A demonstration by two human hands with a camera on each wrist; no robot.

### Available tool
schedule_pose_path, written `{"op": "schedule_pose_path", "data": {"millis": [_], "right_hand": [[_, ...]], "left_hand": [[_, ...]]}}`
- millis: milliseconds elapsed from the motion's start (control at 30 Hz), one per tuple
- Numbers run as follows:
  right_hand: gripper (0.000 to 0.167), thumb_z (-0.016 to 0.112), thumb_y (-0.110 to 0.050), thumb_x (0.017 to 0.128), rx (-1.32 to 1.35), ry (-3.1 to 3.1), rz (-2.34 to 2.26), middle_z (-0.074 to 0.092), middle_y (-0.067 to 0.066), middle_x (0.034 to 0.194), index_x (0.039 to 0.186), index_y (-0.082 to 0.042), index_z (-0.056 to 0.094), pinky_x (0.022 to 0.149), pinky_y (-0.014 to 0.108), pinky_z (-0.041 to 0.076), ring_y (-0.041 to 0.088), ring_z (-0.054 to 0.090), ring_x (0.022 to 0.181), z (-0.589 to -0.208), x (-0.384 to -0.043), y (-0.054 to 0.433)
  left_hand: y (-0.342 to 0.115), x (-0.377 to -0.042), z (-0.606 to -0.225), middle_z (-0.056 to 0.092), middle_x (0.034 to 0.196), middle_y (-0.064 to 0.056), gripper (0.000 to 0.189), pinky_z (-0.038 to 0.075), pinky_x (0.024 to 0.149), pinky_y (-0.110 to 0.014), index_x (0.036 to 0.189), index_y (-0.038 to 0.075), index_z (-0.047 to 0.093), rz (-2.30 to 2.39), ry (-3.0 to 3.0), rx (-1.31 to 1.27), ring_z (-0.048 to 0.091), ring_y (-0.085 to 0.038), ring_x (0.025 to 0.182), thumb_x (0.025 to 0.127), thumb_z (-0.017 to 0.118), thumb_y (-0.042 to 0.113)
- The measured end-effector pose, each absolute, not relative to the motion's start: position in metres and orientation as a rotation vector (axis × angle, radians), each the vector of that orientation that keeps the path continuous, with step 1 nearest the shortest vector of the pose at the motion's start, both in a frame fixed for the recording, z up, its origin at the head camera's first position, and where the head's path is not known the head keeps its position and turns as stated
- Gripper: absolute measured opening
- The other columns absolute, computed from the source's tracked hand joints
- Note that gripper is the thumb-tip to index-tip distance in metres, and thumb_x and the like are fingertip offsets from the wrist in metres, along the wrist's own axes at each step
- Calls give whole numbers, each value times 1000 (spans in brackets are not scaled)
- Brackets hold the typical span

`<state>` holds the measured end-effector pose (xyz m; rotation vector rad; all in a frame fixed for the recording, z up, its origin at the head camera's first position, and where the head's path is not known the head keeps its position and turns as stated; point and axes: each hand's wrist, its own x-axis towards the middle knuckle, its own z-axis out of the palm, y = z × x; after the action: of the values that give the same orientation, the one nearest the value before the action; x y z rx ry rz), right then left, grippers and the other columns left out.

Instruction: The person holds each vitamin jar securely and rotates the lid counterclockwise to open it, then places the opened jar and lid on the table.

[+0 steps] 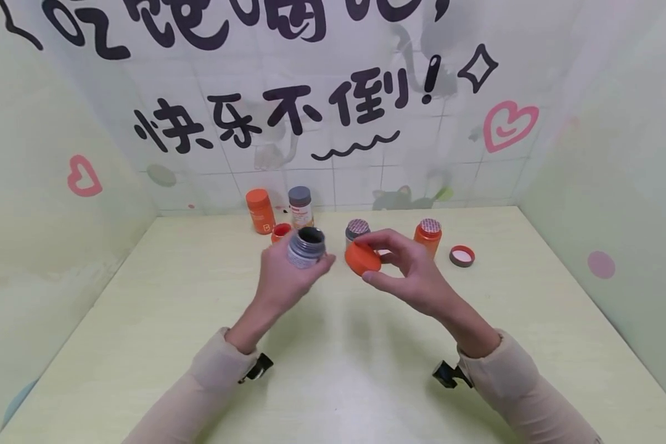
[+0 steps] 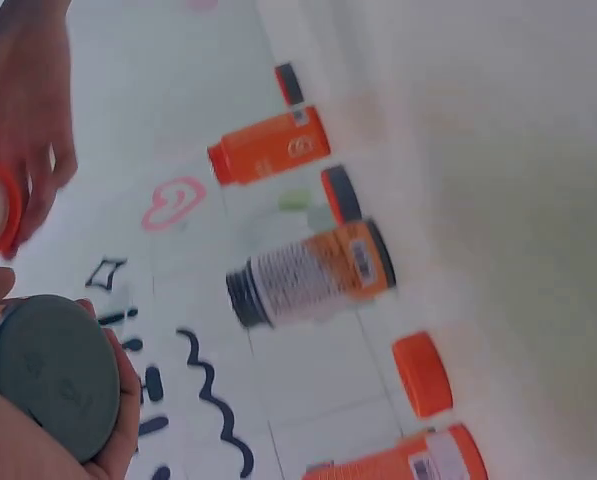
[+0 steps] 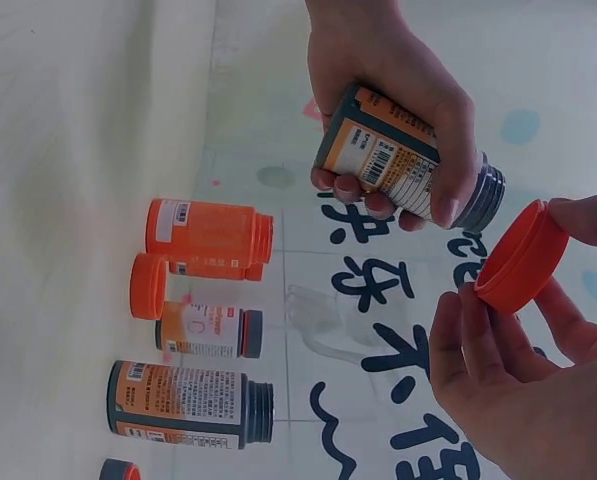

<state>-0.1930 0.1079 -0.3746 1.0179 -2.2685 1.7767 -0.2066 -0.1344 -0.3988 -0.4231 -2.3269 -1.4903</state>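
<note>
My left hand (image 1: 288, 271) grips an uncapped dark grey bottle (image 1: 306, 251) round its body, its threaded mouth tilted towards the right hand. A printed orange and white label (image 3: 388, 160) shows on this bottle in the right wrist view, and its grey base (image 2: 58, 380) faces the left wrist camera. In my right hand (image 1: 416, 271) an orange lid (image 1: 362, 258) is pinched between thumb and fingers. Its hollow side is turned towards the bottle's mouth, with a small gap between them. Part of the right palm lies outside the right wrist view.
Along the back stand a capped orange bottle (image 1: 261, 213), a grey-capped white bottle (image 1: 301, 209), a foil-topped grey bottle (image 1: 357, 227) and a foil-topped orange bottle (image 1: 430, 234). A red-rimmed grey lid (image 1: 462, 256) lies far right. Another orange lid (image 3: 148, 286) sits beside an uncapped orange bottle (image 3: 198, 228).
</note>
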Motion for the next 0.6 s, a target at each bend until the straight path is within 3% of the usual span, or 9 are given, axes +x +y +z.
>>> {"op": "schedule_pose_path", "data": {"millis": [133, 267, 400, 600], "right_hand": [[45, 73, -4, 90, 1005, -2321, 1773, 67, 10, 128, 134, -7, 63, 98, 34, 57, 24, 63, 114, -376, -194, 106], [46, 73, -5, 89, 982, -2362, 1765, 66, 9, 129, 134, -9, 63, 100, 37, 57, 24, 63, 115, -376, -195, 106], [46, 74, -7, 90, 979, -2390, 1759, 66, 8, 130, 135, -10, 63, 101, 41, 56, 24, 62, 117, -379, -196, 103], [45, 74, -9, 91, 970, -2430, 1736, 67, 6, 129, 134, -12, 64, 97, 42, 58, 24, 64, 115, -384, -196, 98]], "left_hand": [[-159, -219, -392, 71, 97, -10, 38, 60, 65, -32, 116, 7, 66, -1578, -2232, -317, 66, -26, 80, 85, 83, 20], [-185, -236, -389, 69, 96, -6, 36, 58, 75, -25, 115, 6, 65, -1601, -2149, -209, 68, -23, 83, 87, 81, 21], [-210, -249, -390, 66, 98, 1, 36, 57, 85, -28, 117, 12, 62, -1657, -2118, -53, 71, -19, 83, 91, 78, 31], [-246, -267, -397, 64, 108, 7, 53, 50, 98, -37, 128, 21, 56, -1710, -2158, 210, 70, -11, 91, 88, 77, 50]]}}
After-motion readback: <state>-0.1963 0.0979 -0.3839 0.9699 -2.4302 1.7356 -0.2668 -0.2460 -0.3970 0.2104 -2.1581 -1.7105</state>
